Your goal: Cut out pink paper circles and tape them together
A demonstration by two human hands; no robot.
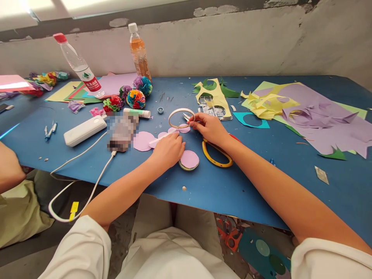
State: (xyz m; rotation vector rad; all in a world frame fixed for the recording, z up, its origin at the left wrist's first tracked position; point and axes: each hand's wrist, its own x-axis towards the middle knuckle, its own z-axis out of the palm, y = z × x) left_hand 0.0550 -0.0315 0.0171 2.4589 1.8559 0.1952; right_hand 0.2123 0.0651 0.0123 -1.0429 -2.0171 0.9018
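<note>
My right hand [207, 126] pinches the side of a narrow roll of tape [182, 109], raised on edge above the table. My left hand [170, 148] is closed, its fingers at the end of a pale strip of tape [158, 142] that lies across purple paper circles [143, 141]. What is under those fingers is hidden. Beside my left hand sits a small stack of paper circles [189, 159] with a purple one on top. Scissors with yellow handles [217, 154] lie beneath my right hand and wrist, partly covered; a metal tip shows through the tape ring.
A glue stick [138, 113], a blurred phone [122, 133] and a white power bank [85, 130] with a cable lie left. Behind stand paper flowers [136, 99] and two bottles [139, 54]. Paper scraps [316, 120] spread right. Another person's arm [10, 168] shows at far left.
</note>
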